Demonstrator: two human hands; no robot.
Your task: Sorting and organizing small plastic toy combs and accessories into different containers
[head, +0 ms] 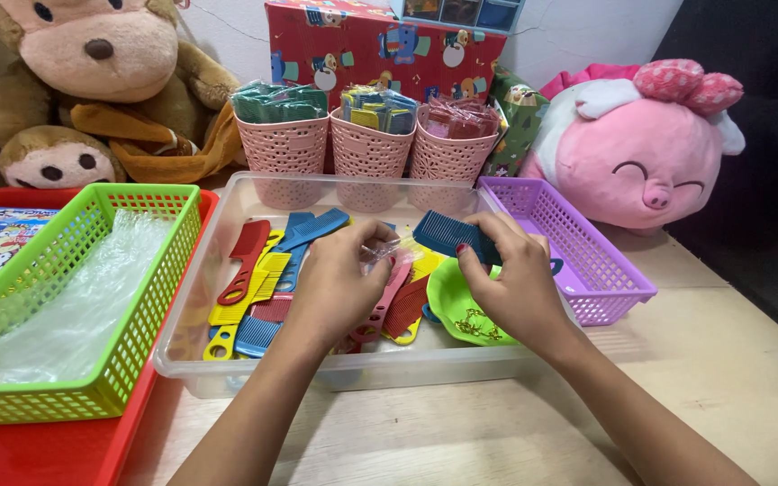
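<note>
Three pink baskets (pixel 366 144) hold bagged combs | loose combs (pixel 254 288) remain in clear tray (pixel 227 360) | right hand (pixel 511 279) fingers pinch blue comb (pixel 447 236) | left hand (pixel 339 283) fingers grip clear sleeve (pixel 387 250), over tray

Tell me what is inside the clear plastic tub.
The clear plastic tub holds loose combs in red, yellow and blue, plus a small green dish with tiny gold pieces. The left hand and right hand cover the middle, hiding anything beneath.
</note>
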